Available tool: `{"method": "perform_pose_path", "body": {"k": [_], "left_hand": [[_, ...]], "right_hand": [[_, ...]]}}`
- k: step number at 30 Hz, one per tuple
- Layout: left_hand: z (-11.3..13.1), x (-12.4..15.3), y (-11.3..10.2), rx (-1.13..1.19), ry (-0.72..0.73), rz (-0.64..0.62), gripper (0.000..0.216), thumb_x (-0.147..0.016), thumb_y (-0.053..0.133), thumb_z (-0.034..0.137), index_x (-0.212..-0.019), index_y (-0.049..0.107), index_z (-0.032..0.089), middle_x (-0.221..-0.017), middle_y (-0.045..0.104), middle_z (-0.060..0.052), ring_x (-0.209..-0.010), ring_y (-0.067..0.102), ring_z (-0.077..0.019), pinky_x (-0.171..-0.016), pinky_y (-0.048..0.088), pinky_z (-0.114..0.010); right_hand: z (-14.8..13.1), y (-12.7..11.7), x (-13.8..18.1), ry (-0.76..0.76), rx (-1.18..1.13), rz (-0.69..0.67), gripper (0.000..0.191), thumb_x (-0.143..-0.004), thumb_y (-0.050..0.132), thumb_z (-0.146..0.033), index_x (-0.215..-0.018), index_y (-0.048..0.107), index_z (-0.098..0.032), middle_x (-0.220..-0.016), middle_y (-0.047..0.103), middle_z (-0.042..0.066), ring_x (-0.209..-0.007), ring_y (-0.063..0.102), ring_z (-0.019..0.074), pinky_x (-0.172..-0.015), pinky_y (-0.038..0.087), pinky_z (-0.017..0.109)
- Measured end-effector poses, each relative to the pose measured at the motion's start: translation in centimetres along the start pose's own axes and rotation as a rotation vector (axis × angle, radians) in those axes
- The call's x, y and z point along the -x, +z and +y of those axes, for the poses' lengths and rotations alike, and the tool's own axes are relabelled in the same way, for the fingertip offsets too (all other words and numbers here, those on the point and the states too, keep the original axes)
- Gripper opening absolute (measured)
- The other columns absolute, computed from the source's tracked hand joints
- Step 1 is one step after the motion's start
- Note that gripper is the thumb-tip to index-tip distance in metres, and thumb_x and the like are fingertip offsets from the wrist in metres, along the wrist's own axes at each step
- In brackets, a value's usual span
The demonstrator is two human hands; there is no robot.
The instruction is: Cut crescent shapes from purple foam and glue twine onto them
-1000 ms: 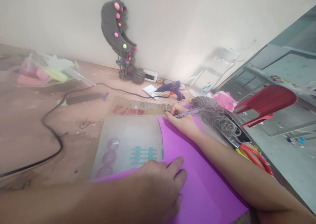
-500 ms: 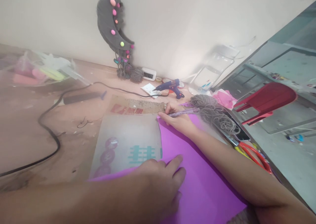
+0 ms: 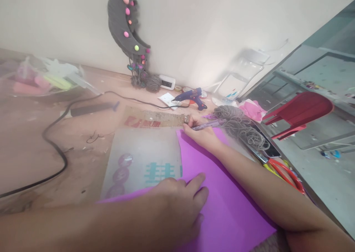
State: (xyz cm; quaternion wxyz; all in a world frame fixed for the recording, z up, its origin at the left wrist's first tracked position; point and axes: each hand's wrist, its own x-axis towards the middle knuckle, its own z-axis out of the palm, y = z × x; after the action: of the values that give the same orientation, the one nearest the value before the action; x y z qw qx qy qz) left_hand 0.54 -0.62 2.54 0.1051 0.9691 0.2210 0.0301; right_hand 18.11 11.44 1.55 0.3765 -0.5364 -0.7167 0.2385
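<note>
A bright purple sheet (image 3: 222,192) lies in front of me over a translucent printed plastic sheet (image 3: 135,144). My left hand (image 3: 180,204) rests on the purple sheet, palm down with its fingers apart and nothing in them. At the sheet's far left corner, my right hand (image 3: 198,131) is closed around a slim purplish pen (image 3: 208,124). The pen's shaft slants back to the right, and its tip is hidden by the fingers. The forearm of that hand crosses above the purple sheet.
Beyond the right hand are a blue glue gun (image 3: 190,97) and loose grey yarn (image 3: 235,120). Red-handled scissors (image 3: 285,174) and a phone (image 3: 267,141) lie at the right table edge. A black cord (image 3: 59,148) curves across the left. A decorated grey crescent (image 3: 122,26) hangs behind.
My right hand has shifted slightly to the right, with the pen still in it, baring more of the purple sheet's corner. My left hand stays in place.
</note>
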Motion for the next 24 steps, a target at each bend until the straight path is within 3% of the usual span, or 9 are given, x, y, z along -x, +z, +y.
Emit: {"method": "perform_pose_path", "body": {"k": [10, 24], "left_hand": [[-0.2, 0.0, 0.2, -0.031, 0.035, 0.075, 0.046, -0.099, 0.04, 0.042, -0.136, 0.058, 0.02, -0.147, 0.053, -0.011, -0.078, 0.071, -0.0182, -0.055, 0.046, -0.033], [-0.2, 0.3, 0.6, -0.098, 0.089, 0.213, 0.044, -0.097, 0.046, 0.041, -0.131, 0.063, 0.018, -0.14, 0.06, -0.01, -0.079, 0.07, -0.0169, -0.05, 0.042, -0.032]], "right_hand": [[0.0, -0.3, 0.0, -0.027, 0.056, 0.044, 0.025, -0.072, 0.052, -0.02, -0.059, 0.032, -0.024, -0.055, 0.037, -0.007, -0.054, 0.039, 0.0112, -0.057, 0.031, 0.026], [-0.3, -1.1, 0.6, 0.045, 0.089, 0.028, 0.025, -0.068, 0.052, -0.02, -0.058, 0.029, -0.024, -0.056, 0.034, -0.006, -0.055, 0.037, 0.0119, -0.056, 0.03, 0.026]]}}
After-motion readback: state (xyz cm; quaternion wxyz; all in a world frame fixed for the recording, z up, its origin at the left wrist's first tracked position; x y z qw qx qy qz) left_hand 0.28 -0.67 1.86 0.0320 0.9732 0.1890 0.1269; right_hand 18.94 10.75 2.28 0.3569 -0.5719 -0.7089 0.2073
